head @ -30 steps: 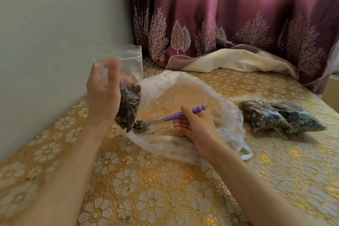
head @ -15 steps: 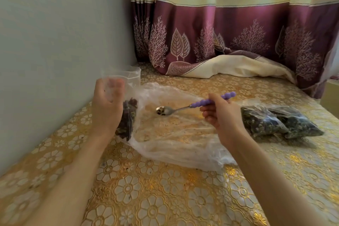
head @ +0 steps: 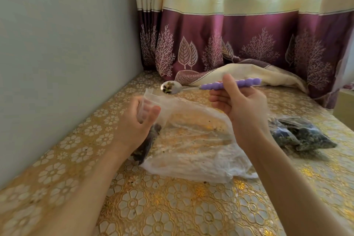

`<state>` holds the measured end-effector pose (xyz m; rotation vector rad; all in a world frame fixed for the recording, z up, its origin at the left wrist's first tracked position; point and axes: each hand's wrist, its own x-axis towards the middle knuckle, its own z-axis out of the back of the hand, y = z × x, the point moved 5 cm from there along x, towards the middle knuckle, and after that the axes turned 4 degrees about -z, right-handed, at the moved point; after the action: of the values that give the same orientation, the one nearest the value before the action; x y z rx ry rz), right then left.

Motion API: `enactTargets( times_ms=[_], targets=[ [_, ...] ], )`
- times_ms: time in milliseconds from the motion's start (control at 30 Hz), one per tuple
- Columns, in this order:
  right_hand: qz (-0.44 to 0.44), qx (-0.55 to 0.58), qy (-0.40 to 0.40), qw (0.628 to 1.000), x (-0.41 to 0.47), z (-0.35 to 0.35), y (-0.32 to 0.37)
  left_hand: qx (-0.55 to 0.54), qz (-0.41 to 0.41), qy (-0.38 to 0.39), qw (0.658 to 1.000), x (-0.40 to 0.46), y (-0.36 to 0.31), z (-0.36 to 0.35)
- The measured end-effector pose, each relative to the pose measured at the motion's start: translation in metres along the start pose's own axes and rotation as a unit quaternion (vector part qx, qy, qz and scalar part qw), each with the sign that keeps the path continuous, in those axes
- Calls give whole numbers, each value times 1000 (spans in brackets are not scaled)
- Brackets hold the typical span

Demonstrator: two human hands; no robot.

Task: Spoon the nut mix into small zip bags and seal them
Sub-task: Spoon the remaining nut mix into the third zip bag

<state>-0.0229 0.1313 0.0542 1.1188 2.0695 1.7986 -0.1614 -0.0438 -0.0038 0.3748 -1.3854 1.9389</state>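
Underneath everything lies a table (head: 172, 212) covered in a glossy gold cloth with embossed white-and-gold flowers, its left edge pushed against a plain pale grey-green wall (head: 63, 48). Along the far edge hangs a curtain (head: 239, 30), cream above and plum below, printed with pale leaves and branching trees; its hem is bunched on the tabletop near the far right corner. No brand, label or writing can be read anywhere. Near the middle of the table a large crumpled clear plastic bag (head: 193, 147) lies flattened, scattered with crumbs. The left hand (head: 134, 124) grips a small zip bag (head: 147, 140) by its open top, dark nut mix hanging in its lower part, which seems to rest against the big bag's left side, though blur makes that uncertain. The right hand (head: 239, 107) pinches the purple beaded handle of a spoon (head: 191, 88), whose bowl carries a little mix above the zip bag's mouth. Toward the right edge lie filled zip bags (head: 302, 136).
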Motion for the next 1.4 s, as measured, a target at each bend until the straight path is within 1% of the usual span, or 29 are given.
enactTargets(
  times_ms=[200,300,400,467,533,600,667,800,867,933,1133,1400],
  targets=[
    [46,-39,103,993,-9,-21,1,-59,1,-8,998,2,-2,-1],
    [47,-35,125,990,-9,-22,1,-57,1,-10,998,2,-1,0],
    [46,-8,99,994,-8,-18,1,-63,-5,-15,998,2,-2,2],
    [28,30,57,998,-6,-12,0,-51,-9,-27,998,2,-1,6],
    [2,43,4,999,-3,-1,-3,-36,-4,-43,998,4,2,13],
    [-21,14,-41,999,1,10,-8,-25,0,-65,998,7,6,23],
    [-37,-41,-49,997,4,15,-15,-15,1,-93,996,9,10,33],
    [-71,-177,29,981,1,3,-36,9,2,-124,992,11,16,44],
    [-65,-248,42,966,0,-2,-41,5,8,-123,992,11,18,45],
    [-55,-286,42,956,0,-2,-44,-1,11,-118,993,11,20,44],
    [-104,-254,75,959,-2,-5,-56,-9,28,-90,995,8,26,34],
    [-151,-187,83,967,-9,-13,-74,-18,52,-86,995,6,29,24]
  ],
)
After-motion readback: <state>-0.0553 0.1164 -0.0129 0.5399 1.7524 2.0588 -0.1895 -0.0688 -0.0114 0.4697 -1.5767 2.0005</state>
